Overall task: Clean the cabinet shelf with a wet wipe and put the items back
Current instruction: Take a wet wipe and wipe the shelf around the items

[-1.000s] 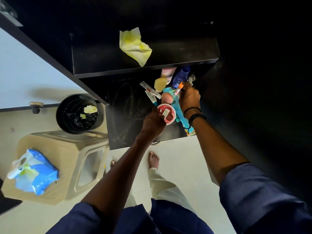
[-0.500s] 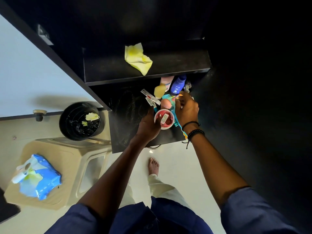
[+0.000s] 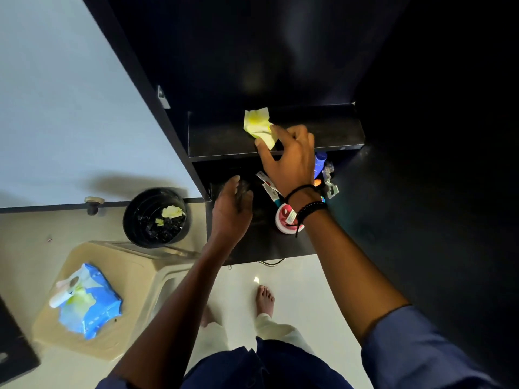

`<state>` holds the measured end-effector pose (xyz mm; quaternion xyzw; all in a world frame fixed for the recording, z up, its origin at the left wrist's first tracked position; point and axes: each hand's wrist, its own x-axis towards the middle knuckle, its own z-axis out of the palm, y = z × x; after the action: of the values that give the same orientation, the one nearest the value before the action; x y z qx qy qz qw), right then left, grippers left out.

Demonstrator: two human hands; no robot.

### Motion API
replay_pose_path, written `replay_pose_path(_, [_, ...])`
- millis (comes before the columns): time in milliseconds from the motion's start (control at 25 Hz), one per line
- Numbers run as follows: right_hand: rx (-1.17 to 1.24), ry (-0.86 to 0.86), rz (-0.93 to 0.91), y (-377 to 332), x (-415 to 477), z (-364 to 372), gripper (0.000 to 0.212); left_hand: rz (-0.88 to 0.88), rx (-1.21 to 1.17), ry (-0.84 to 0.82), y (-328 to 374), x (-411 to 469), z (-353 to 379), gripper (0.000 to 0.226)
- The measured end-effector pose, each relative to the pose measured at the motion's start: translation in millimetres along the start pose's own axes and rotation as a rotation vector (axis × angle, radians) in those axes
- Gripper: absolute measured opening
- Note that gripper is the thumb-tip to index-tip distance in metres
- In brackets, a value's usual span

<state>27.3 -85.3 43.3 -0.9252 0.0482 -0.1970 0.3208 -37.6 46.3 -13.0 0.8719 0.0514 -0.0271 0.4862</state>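
**A:** What is the right hand (image 3: pixel 289 161) covering?

**B:** It is hiding the near corner of the yellow wipe (image 3: pixel 257 126) on the upper shelf (image 3: pixel 219 138), so whether it is gripping the wipe is unclear. Its wrist is also blocking part of the red tin (image 3: pixel 285 220) and most of the blue bottle (image 3: pixel 320 164) on the lower shelf (image 3: pixel 266 248).

**A:** Is anything blurring?

**B:** The fingertips of the left hand (image 3: pixel 233 211) are smearing. The cabinet (image 3: pixel 252 66) interior is vanishing into darkness, and a dark object (image 3: pixel 14 355) is running off the bottom-left edge.
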Motion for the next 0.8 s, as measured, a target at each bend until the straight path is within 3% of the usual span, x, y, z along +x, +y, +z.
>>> replay_pose_path(200, [0.137, 0.184, -0.063, -2.8, -29.3, 5.8, 0.015, 0.189, 0.121, 0.127, -8.1, -10.0, -26.6, 0.038])
replay_pose_path(280, [0.172, 0.178, -0.089, 2.6, -64.2, 13.0, 0.014, 0.291, 0.167, 0.185, -8.8, -13.5, -37.6, 0.037])
replay_pose_path(440, [0.163, -0.118, 0.002, 32.5, -124.4, 52.1, 0.027, 0.473, 0.362, 0.258, -13.7, -7.0, -61.7, 0.042])
replay_pose_path(600, [-0.014, -0.441, 0.108, 52.5, -139.3, 97.5, 0.021, 0.762, 0.764, 0.147, 0.3, 19.9, -83.3, 0.049])
replay_pose_path(800, [-0.223, -0.532, 0.144, 50.9, -146.7, 124.8, 0.035, 0.749, 1.239, 0.188, -9.7, 56.7, -94.4, 0.071])
